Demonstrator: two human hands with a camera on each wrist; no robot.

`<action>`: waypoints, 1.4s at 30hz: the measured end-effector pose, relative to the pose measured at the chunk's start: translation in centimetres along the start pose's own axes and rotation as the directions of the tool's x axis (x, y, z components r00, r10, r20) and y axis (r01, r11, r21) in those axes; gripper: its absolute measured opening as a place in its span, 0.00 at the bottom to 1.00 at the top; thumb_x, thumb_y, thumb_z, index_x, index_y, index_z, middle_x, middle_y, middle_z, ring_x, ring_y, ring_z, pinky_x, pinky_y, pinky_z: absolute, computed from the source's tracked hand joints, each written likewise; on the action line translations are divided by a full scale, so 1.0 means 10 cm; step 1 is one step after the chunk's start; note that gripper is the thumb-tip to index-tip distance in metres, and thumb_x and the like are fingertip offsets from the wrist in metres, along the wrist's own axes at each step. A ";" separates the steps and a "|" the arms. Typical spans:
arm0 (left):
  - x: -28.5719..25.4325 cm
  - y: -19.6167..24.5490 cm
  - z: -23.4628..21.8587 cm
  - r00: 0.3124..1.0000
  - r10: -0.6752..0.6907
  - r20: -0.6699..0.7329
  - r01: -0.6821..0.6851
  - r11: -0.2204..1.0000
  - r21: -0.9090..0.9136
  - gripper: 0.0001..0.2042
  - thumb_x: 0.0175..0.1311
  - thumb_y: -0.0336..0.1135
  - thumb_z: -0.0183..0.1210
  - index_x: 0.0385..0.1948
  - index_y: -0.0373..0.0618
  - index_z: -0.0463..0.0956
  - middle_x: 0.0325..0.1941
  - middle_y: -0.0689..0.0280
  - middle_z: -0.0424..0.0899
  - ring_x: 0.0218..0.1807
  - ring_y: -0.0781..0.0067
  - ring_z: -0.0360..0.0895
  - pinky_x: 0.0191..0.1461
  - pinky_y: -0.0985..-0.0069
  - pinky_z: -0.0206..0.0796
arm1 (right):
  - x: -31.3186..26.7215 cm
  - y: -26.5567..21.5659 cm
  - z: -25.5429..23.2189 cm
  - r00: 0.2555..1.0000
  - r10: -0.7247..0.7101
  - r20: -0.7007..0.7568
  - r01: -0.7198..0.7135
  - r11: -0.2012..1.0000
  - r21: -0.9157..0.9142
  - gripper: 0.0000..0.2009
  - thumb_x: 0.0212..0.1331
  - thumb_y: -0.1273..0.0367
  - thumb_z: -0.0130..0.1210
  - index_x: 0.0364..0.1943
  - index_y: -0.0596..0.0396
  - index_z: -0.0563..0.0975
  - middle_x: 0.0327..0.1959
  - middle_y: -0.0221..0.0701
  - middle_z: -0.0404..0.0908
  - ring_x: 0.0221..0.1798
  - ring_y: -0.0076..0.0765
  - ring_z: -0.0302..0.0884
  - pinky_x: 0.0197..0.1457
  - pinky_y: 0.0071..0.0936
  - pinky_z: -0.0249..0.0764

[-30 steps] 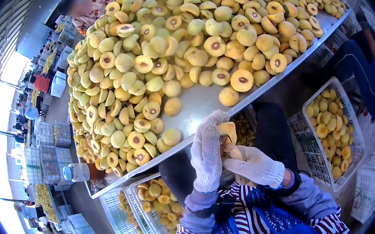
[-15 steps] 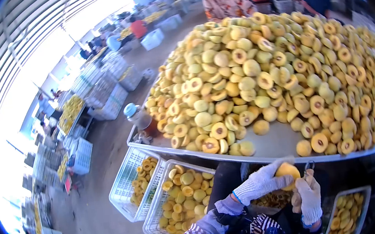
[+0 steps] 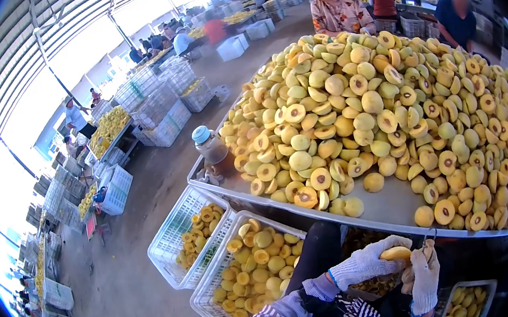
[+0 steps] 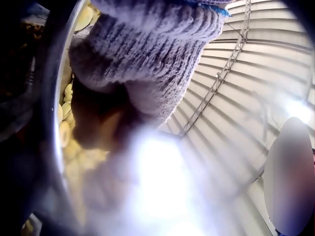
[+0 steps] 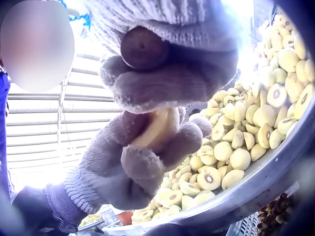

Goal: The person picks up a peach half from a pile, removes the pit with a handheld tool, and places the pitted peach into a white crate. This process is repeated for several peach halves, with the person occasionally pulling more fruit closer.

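Observation:
My gloved left hand point(image 3: 364, 264) grips a yellow peach half point(image 3: 396, 254) between thumb and fingers, just below the metal table's front edge. Beside it, my gloved right hand point(image 3: 424, 273) holds a pitting tool whose thin wire loop point(image 3: 430, 233) sticks up past the fingers. The round end of the tool's handle point(image 5: 142, 47) shows in the right wrist view, inside the curled fingers. There the peach half point(image 5: 160, 129) sits in the left hand, close below the right. In the left wrist view, glare and shadow hide most of the left hand's fingers.
A big heap of peach halves point(image 3: 347, 105), many with brown centres, covers the metal table point(image 3: 389, 206). A jar with a blue lid point(image 3: 211, 147) stands at its left corner. White crates point(image 3: 197, 294) of peach halves stand on the floor. Several people work beyond.
The head view has swung up and left, bringing more of the hall into sight. My hands, together over the fruit a second ago, have separated slightly, and the wire loop now shows clear of the peach half.

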State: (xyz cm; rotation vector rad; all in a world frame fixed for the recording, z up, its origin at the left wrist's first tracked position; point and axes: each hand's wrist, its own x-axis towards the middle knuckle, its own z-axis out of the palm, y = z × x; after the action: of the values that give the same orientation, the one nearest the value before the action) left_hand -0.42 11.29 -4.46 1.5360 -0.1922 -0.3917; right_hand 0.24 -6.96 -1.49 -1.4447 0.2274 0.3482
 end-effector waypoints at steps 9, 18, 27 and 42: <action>-0.03 -0.04 -0.09 0.972 0.098 -0.213 -0.211 0.761 -0.614 0.25 0.67 0.35 0.63 0.64 0.46 0.67 0.57 0.67 0.78 0.58 0.77 0.74 0.60 0.77 0.70 | -0.06 0.03 0.07 0.986 -0.038 0.161 0.046 0.998 -0.050 0.03 0.65 0.70 0.51 0.38 0.52 0.70 0.13 0.25 0.69 0.08 0.17 0.60 0.11 0.15 0.57; -0.06 0.09 -0.06 0.975 0.024 -0.221 -0.183 0.652 -0.736 0.28 0.69 0.47 0.58 0.65 0.40 0.64 0.60 0.57 0.74 0.61 0.61 0.74 0.59 0.69 0.72 | -0.23 -0.08 0.19 0.966 0.137 0.220 -0.073 0.958 -0.276 0.11 0.61 0.65 0.60 0.42 0.57 0.76 0.21 0.30 0.79 0.19 0.23 0.76 0.23 0.23 0.70; -0.04 0.12 0.24 0.878 0.009 -0.479 -0.322 0.752 -0.575 0.33 0.69 0.56 0.56 0.63 0.34 0.65 0.63 0.52 0.73 0.59 0.51 0.77 0.61 0.59 0.74 | -0.20 0.07 0.14 0.959 -0.001 0.283 0.156 0.836 -0.526 0.18 0.60 0.52 0.60 0.44 0.51 0.77 0.33 0.43 0.83 0.38 0.57 0.82 0.39 0.42 0.77; -0.06 0.41 0.35 0.864 0.116 -0.490 -0.166 0.984 -0.059 0.28 0.72 0.56 0.52 0.54 0.33 0.75 0.49 0.52 0.84 0.45 0.67 0.83 0.50 0.74 0.76 | -0.24 -0.08 0.07 0.749 0.323 0.579 -0.357 0.932 -0.058 0.14 0.66 0.59 0.60 0.41 0.55 0.76 0.20 0.23 0.73 0.16 0.14 0.67 0.17 0.16 0.59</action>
State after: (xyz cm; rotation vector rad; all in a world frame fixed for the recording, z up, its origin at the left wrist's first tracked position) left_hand -1.68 8.19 -0.17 1.4636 0.1100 0.1096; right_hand -1.71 -6.60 0.20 -1.1702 -0.0043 1.0618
